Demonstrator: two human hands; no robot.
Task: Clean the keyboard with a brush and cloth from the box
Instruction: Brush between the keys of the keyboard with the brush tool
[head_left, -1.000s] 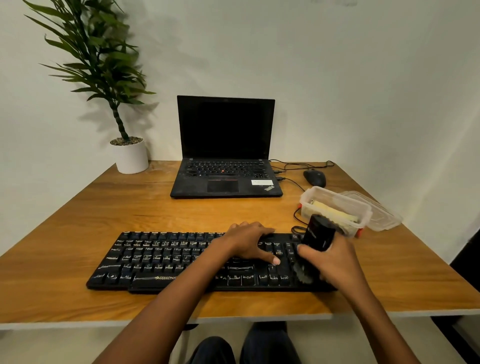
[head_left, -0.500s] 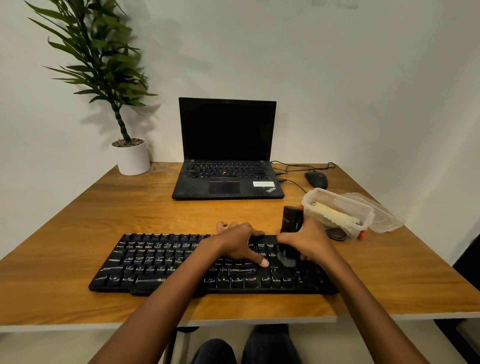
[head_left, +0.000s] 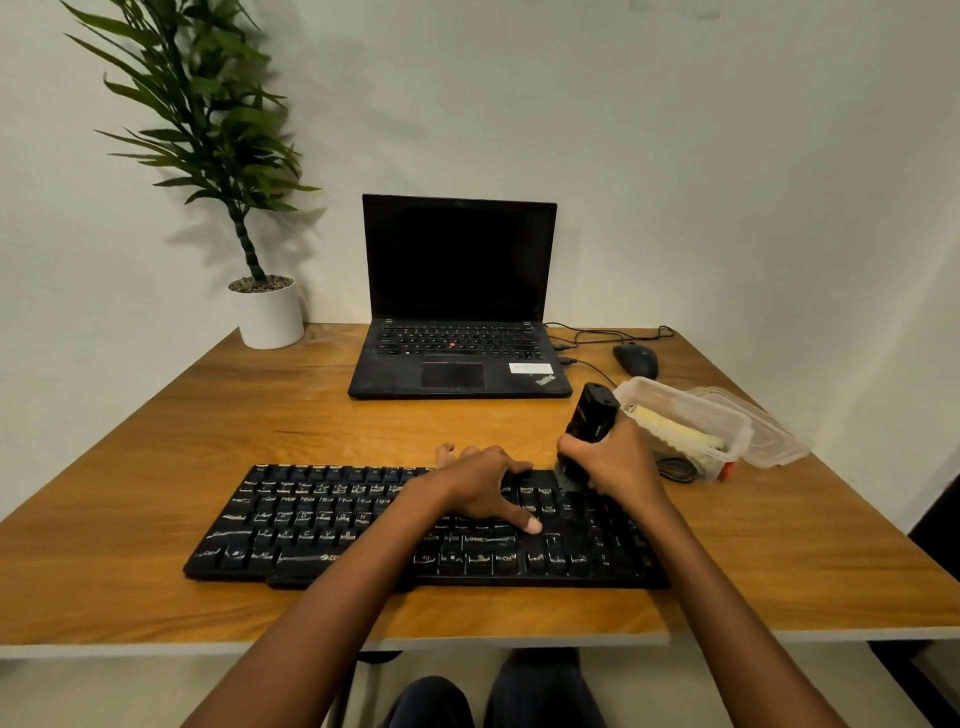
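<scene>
The black keyboard (head_left: 322, 525) lies near the front edge of the wooden bench (head_left: 156, 441). The left hand (head_left: 478, 488) rests flat on its right half, fingers (head_left: 445, 453) spread and relaxed. The right hand (head_left: 618, 462) grips a black brush (head_left: 589, 421) upright, its bristles down on the keys at the far right corner. Just beyond, a clear box (head_left: 691, 402) holds a pale cloth (head_left: 675, 428), with its lid (head_left: 774, 441) beside it and a coiled cable (head_left: 675, 467) in front. Farther back are an open laptop (head_left: 457, 291), a mouse (head_left: 635, 359) and a potted plant (head_left: 267, 317) against the plain white wall (head_left: 727, 156).
</scene>
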